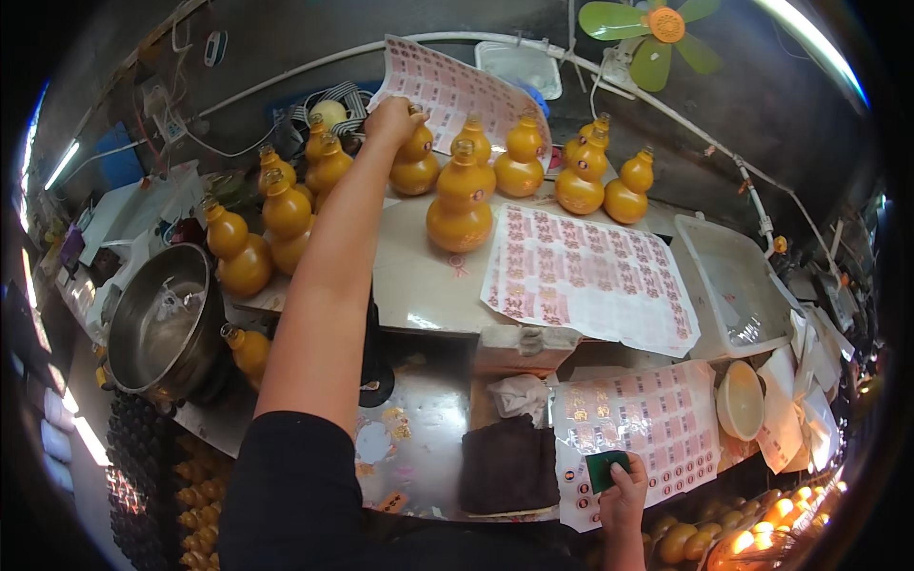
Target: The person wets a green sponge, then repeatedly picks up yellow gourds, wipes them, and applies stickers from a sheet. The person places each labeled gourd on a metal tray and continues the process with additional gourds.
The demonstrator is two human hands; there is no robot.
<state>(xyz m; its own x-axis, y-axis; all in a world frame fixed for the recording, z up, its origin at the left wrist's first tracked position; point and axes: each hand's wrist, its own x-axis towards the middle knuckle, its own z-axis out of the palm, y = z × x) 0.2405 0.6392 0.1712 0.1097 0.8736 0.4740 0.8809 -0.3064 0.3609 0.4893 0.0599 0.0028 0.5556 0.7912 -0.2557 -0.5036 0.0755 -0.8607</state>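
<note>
My left arm stretches far across the bench, and my left hand (392, 122) is closed at the neck of a yellow gourd-shaped bottle (415, 169) in the back row. Close to the lower edge, my right hand (624, 487) pinches a small dark green square piece (606, 470), flat like a scraper. It lies over a sheet of red and gold decals (636, 425). Several more gourd-shaped bottles stand upright around the left hand, the nearest a yellow bottle (461, 211) in the middle. Some carry small round emblems.
A second decal sheet (595, 276) lies on the bench, and another decal sheet (447, 90) leans behind the bottles. A metal pot (122, 328) stands left, a white plastic tub (700, 252) right. A dark folded cloth (509, 466) and a shallow bowl (740, 401) are near. A green fan (657, 38) hangs above.
</note>
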